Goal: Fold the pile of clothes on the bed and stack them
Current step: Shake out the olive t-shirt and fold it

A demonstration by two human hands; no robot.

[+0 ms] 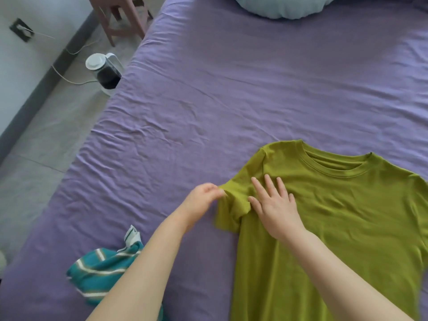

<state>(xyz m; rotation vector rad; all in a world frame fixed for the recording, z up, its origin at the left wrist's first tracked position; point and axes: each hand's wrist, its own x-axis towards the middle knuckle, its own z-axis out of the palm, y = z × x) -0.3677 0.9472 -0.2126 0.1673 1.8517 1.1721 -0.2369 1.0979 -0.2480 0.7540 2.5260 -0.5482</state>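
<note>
The green T-shirt (335, 216) lies flat on the bed (208, 100), neck hole away from the person, and its bottom and far sleeve are cut off by the picture's edge. The left hand (203, 200) is a bit blurry; its fingers (218, 193) pinch the edge of the shirt's near sleeve (231, 205), which is bunched up. The right hand (273, 202) rests flat on the shirt just beside that sleeve, fingers spread. A teal striped garment (102, 272) lies crumpled on the bed near the shirt, partly hidden behind the left arm. The bed has a wrinkled purple sheet. A pale pillow (282, 5), cut off at the top, sits well apart from the shirt. Beside the bed, on the gray floor (41, 158), stand a small white-topped appliance (104, 70) with a cord and a pink chair (122, 17).
</note>
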